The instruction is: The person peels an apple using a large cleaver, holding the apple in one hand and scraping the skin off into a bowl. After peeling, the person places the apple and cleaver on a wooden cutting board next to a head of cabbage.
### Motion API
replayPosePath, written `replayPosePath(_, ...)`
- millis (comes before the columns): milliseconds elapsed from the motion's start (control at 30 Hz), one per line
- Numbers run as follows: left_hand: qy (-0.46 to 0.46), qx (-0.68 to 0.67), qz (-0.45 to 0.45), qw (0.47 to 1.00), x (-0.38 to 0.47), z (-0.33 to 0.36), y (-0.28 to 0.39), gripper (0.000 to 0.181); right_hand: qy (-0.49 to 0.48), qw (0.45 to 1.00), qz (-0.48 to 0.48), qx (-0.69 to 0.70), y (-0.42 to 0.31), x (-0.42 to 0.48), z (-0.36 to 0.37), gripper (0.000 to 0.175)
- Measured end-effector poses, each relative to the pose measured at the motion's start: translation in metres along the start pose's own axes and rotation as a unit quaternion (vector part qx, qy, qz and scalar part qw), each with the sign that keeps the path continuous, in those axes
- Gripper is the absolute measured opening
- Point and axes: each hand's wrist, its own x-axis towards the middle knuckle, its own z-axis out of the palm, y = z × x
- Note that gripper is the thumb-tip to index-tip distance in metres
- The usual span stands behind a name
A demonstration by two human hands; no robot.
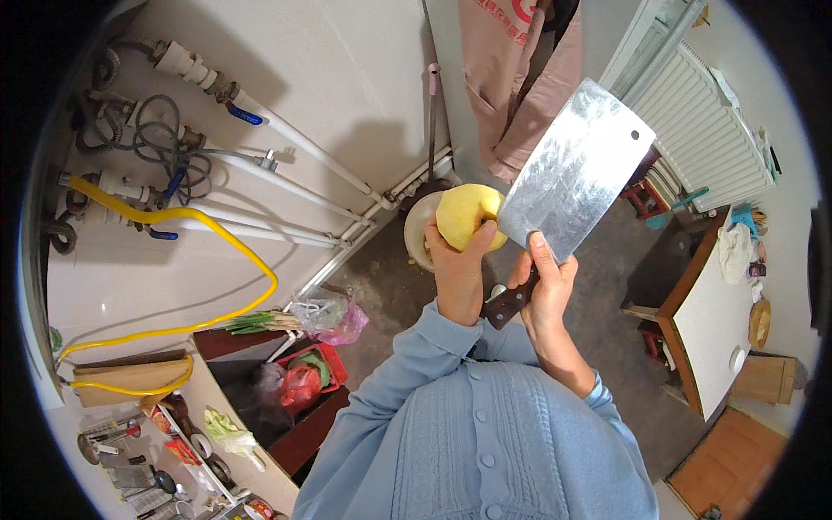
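My left hand (459, 273) holds up a round, pale-yellow fruit (465, 211) that looks peeled, its thumb near a dark hollow at the end. In my right hand (551, 286) is a broad metal cleaver (578, 169) with a dark riveted wooden handle (510, 300). The blade points up and away from me, bears wet-looking smears, and its lower left edge is at the fruit's right side; whether it touches cannot be told. Below the fruit, partly hidden by it and my left hand, stands a pale bin or bucket (417, 234) on the floor.
White pipes (312, 153) and a yellow hose (250, 250) run along the left wall. A counter (240, 478) with a leafy vegetable (231, 432) is lower left, beside a red basket (338, 367) holding bags. A white-topped table (708, 318) and a radiator (708, 130) stand right; a pinkish apron (484, 84) hangs ahead.
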Motion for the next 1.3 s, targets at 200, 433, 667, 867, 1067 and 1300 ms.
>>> replayPosePath(200, -0.003, 0.053, 0.045, 0.998, -0.002, 0.002, -0.001, 0.058, 0.019, 1.000, -0.007, -0.008, 0.000, -0.001, 0.000, 0.038)
replayPosePath(433, -0.040, 0.106, 0.033, 0.993, 0.000, 0.000, 0.005, 0.062, -0.010, 1.000, -0.026, -0.001, 0.002, 0.001, -0.005, 0.040)
replayPosePath(667, -0.075, 0.146, 0.021, 0.986, 0.008, -0.008, 0.010, 0.063, -0.038, 0.998, -0.044, -0.032, 0.000, 0.005, -0.010, 0.041)
replayPosePath(867, -0.130, 0.168, 0.019, 0.977, 0.017, -0.014, 0.020, 0.066, -0.068, 0.996, -0.023, -0.048, -0.008, 0.011, -0.013, 0.043)
replayPosePath(1067, -0.177, 0.192, -0.001, 0.965, 0.025, -0.018, 0.029, 0.069, -0.100, 0.994, -0.007, -0.047, -0.012, 0.013, -0.020, 0.041)
replayPosePath(1300, -0.215, 0.225, 0.003, 0.950, 0.034, -0.024, 0.030, 0.069, -0.126, 0.990, -0.014, -0.062, -0.013, 0.018, -0.026, 0.038)
